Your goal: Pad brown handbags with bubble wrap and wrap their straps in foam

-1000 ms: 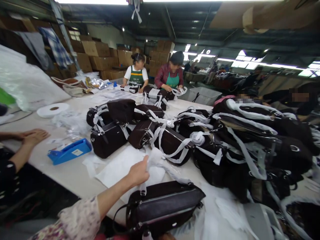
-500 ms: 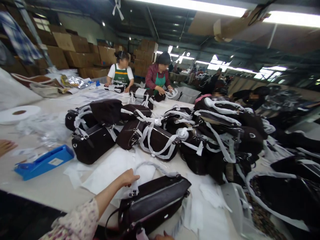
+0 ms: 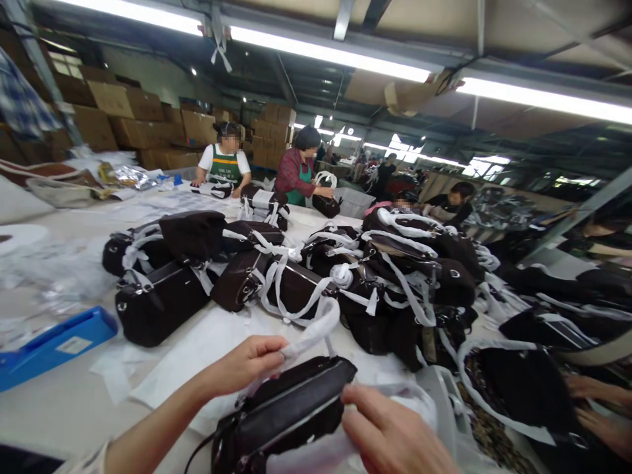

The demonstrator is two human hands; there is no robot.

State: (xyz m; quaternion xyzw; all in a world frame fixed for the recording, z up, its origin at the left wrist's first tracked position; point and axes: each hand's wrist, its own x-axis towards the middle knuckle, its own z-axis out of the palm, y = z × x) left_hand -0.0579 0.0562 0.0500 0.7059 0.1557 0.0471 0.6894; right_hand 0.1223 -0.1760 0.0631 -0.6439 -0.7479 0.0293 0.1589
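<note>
A dark brown handbag [image 3: 291,399] with a silver zip lies on the table in front of me. Its two handles are wrapped in white paper. My left hand [image 3: 251,362] is closed round the far wrapped handle [image 3: 318,324], which arches up above the bag. The fingers of my right hand [image 3: 390,428] are bent and closed on the near wrapped handle [image 3: 316,453], at the bag's right end. The fingertips partly cover that end of the bag.
A heap of similar wrapped-handle bags [image 3: 296,283] spreads across the table. White paper sheets [image 3: 178,359] lie under my left arm. A blue tape dispenser [image 3: 64,345] is at left, a grey plastic bin [image 3: 442,395] at right. A co-worker's hands [image 3: 600,408] touch a bag at far right.
My left hand has closed on the far handle and raised it. My right hand has come up from the bottom edge to the near handle. The view has shifted right.
</note>
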